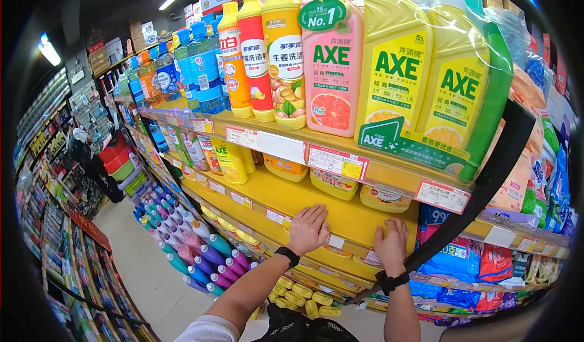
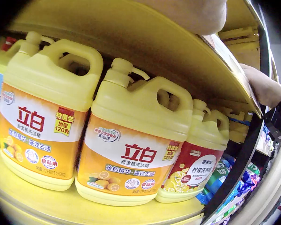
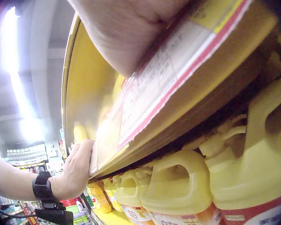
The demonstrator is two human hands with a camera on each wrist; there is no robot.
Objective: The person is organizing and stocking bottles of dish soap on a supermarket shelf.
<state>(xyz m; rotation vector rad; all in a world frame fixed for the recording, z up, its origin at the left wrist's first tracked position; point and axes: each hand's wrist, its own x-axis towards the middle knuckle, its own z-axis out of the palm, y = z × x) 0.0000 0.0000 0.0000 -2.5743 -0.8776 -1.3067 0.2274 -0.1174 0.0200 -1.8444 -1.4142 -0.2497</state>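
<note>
In the head view my left hand point(image 1: 308, 227) rests on a yellow shelf board point(image 1: 267, 190), fingers extended toward its back. My right hand point(image 1: 392, 243) lies at the front edge of the same board farther right, fingers slightly bent. Neither hand holds anything. Behind them on this board stand squat yellow detergent bottles point(image 1: 333, 185), their tops hidden by the shelf above. A yellow dish soap bottle point(image 1: 230, 162) stands to the left. Below the board, the left wrist view shows yellow pump-top detergent jugs point(image 2: 131, 140) with orange labels and one jug point(image 2: 194, 164) with a red label.
The upper shelf carries large AXE bottles point(image 1: 395, 68) and tall detergent bottles point(image 1: 284, 56). A black post point(image 1: 486, 171) edges the rack at right, with bagged goods point(image 1: 450, 251) beyond. Colourful bottles point(image 1: 201, 251) stand at lower left beside the aisle floor point(image 1: 146, 281).
</note>
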